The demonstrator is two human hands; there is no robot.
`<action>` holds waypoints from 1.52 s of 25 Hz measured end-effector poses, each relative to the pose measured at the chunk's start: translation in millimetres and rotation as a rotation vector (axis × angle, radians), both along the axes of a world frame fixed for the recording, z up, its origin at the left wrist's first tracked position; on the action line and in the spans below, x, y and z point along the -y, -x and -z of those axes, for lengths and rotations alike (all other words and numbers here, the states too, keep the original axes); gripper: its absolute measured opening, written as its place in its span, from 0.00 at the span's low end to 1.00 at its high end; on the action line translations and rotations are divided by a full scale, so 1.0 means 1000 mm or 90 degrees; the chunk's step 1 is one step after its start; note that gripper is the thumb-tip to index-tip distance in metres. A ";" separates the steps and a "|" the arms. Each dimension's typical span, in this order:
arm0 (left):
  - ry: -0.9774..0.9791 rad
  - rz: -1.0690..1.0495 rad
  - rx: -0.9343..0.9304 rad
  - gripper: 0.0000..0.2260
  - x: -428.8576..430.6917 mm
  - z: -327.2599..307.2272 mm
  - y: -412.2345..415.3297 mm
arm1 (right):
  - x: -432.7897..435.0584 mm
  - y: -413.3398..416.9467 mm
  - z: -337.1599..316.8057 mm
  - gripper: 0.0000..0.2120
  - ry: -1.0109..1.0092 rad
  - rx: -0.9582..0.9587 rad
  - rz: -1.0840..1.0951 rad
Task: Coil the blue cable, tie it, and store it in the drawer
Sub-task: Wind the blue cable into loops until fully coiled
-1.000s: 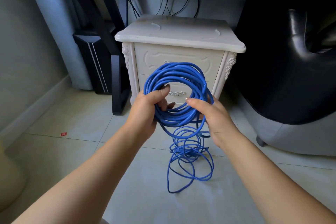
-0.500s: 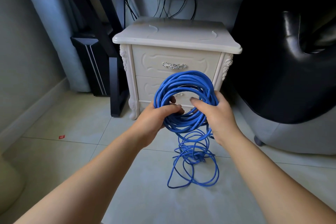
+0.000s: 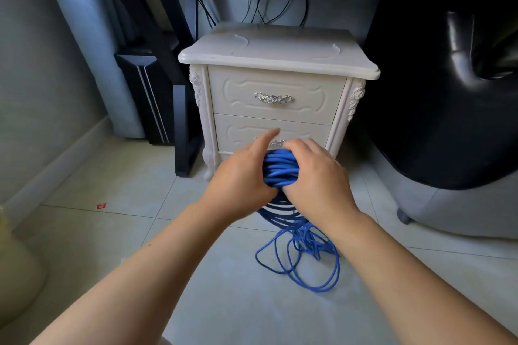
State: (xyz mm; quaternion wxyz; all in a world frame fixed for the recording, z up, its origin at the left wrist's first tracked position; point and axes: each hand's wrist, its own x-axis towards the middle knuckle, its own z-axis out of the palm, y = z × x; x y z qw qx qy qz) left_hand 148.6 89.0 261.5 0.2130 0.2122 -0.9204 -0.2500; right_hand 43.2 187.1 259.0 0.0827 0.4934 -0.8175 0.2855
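The blue cable is bunched into a coil between my two hands, low in front of the white nightstand. My right hand grips the coil from the right, fingers curled over its top. My left hand holds the coil from the left, its index finger stretched out toward the lower drawer. The coil's lower half hangs behind my wrists. Loose loops of the same cable trail on the floor tiles below. Both the lower and the upper drawer are closed.
A black chair stands close on the right of the nightstand. A black desk leg and dark panel stand on its left, with a desk overhead. A wall and baseboard run along the left. A small red scrap lies on the tiles.
The coil has swung down from upright and face-on to edge-on and lower between my hands. My left index finger has straightened. The view has moved closer to the nightstand.
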 end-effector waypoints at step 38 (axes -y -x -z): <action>-0.652 0.068 -0.148 0.36 0.010 -0.010 -0.002 | -0.004 0.031 -0.006 0.11 0.296 0.615 0.094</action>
